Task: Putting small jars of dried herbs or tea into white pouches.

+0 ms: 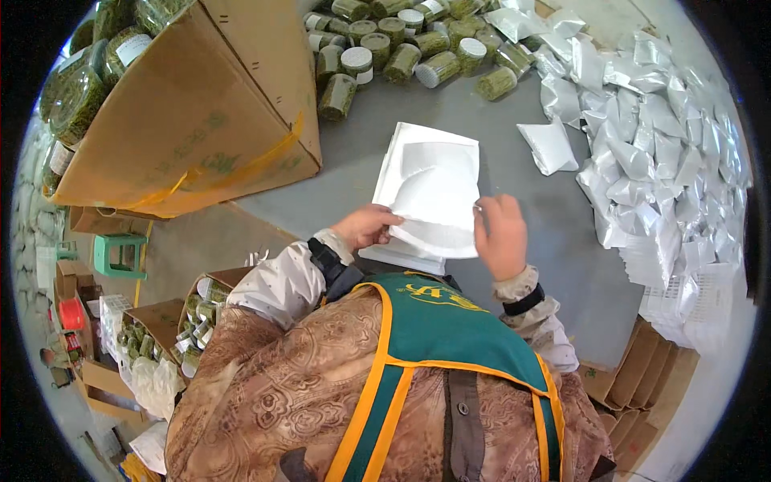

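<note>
A white padded pouch lies over a stack of flat white pouches on the grey tabletop. Its mouth gapes toward me. My left hand pinches the mouth's left edge between thumb and fingers. At the right edge, my right hand has its curled fingers on the pouch rim, slightly blurred. The inside of the pouch is mostly hidden by its upper layer.
Clear jars of dried green herb crowd the table's far side. A large cardboard box of jars stands left. Puffy silver-white pouches pile up on the right, above white plastic crates. A green stool is on the floor.
</note>
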